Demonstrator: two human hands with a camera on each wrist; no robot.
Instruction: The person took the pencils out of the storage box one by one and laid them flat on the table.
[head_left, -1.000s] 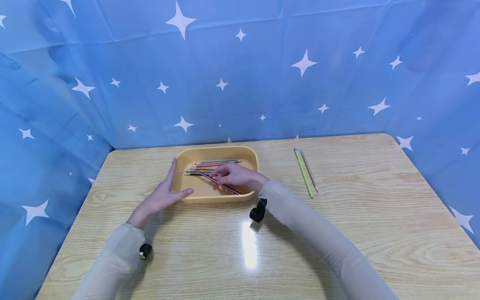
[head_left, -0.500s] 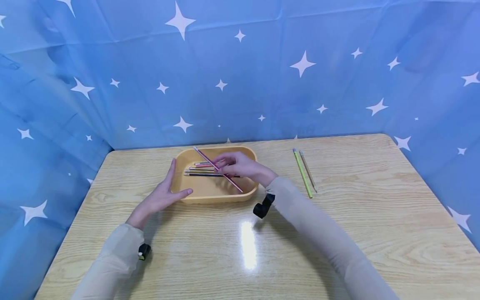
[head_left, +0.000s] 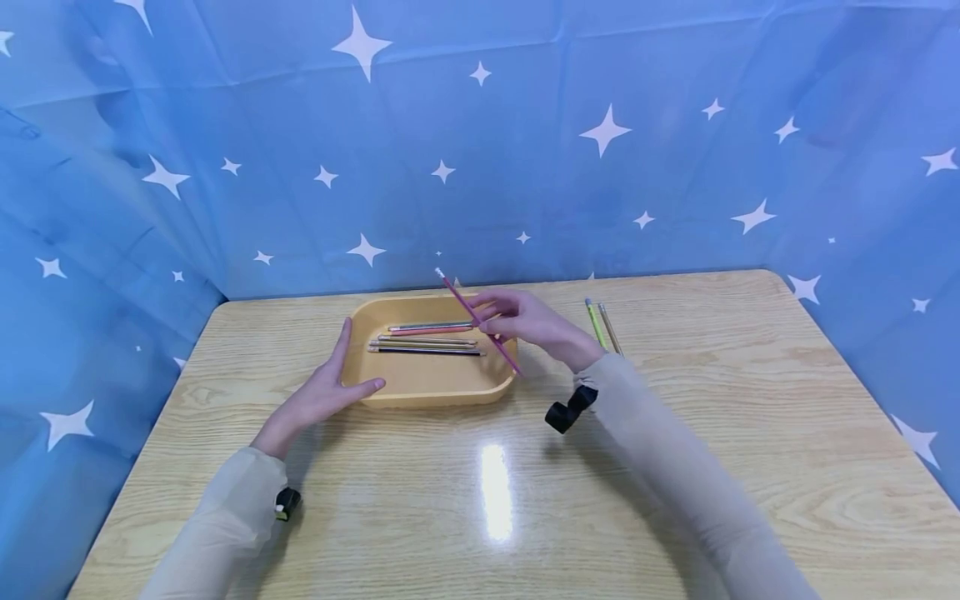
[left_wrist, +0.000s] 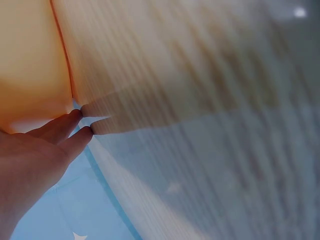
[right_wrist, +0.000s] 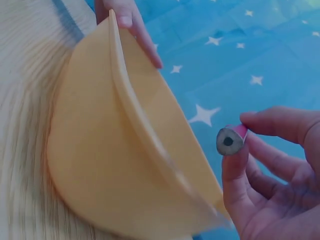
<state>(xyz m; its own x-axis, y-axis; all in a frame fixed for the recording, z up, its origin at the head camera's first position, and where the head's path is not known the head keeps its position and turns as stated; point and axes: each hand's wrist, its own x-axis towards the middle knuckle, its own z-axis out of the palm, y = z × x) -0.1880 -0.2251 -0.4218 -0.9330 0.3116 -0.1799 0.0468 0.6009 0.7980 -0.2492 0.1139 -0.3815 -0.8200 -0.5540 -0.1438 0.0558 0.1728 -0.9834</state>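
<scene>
My right hand [head_left: 531, 323] pinches a magenta pencil [head_left: 458, 295] between thumb and fingers, above the right end of a yellow-orange plastic bin [head_left: 420, 400]. The pencil slants, its white eraser end pointing up and left; in the right wrist view the blunt, unsharpened end of the pencil [right_wrist: 231, 142] faces the camera. My left hand [head_left: 321, 393] rests at the bin's left end, fingers straight along the outer wall and thumb spread over the front rim. Inside lie several pencils, among them a black one [head_left: 427, 351], a coral one [head_left: 431, 330] and gold ones.
Right of the bin, a lime-green pencil [head_left: 596, 323] and a gold pencil [head_left: 610, 328] lie on the wood-grain table [head_left: 405, 500], partly behind my right forearm. A blue curtain with white stars [head_left: 487, 167] hangs along the table's back and sides.
My right hand has lifted the magenta pencil from inside the bin and carried it up and right to the bin's right rim. The left hand has stayed in place.
</scene>
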